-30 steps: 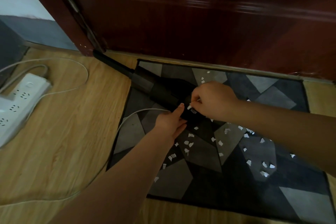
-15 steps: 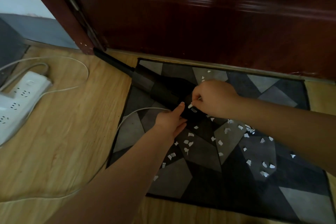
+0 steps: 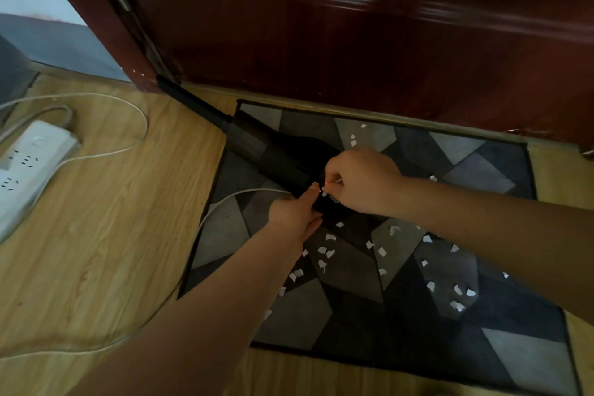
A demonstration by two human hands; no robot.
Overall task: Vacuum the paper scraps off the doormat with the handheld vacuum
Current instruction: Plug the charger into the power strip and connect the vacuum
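Bracing vacuum (image 3: 276, 156) with left hand (image 3: 294, 212), right hand (image 3: 360, 182) pinching charging plug (image 3: 331, 185); risking scattering paper scraps (image 3: 324, 251) just below.

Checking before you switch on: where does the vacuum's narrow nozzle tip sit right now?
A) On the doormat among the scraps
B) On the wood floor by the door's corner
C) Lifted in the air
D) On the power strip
B: the handheld vacuum lies slantwise, its nozzle tip off the doormat, on the wood floor by the door.

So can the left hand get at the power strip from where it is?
Probably yes. The left hand holds the vacuum on the doormat; only bare floor and a white cable lie between it and the power strip, though it must let go first.
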